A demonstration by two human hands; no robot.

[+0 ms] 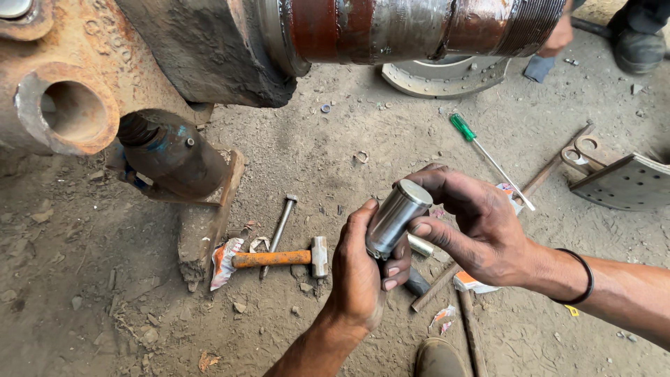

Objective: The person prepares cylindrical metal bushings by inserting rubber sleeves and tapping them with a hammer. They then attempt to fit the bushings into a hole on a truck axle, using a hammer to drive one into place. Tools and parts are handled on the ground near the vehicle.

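Note:
A short shiny steel cylinder [395, 218] is held between both my hands above the dirt floor. My left hand [359, 274] wraps its lower end from below, fingers curled around it. My right hand [474, 225] grips its upper part from the right, thumb and fingers pressed on the side near the flat top face. Under my hands lie a second small metal pin [421, 246] and a dark metal piece.
An orange-handled hammer [280, 257] and a long bolt [280, 225] lie left of my hands. A green-handled screwdriver [488, 158], a brake shoe [622, 181] and rods lie right. A rusty axle [412, 28] and jack [171, 153] stand behind. Another person's shoe [638, 42] is top right.

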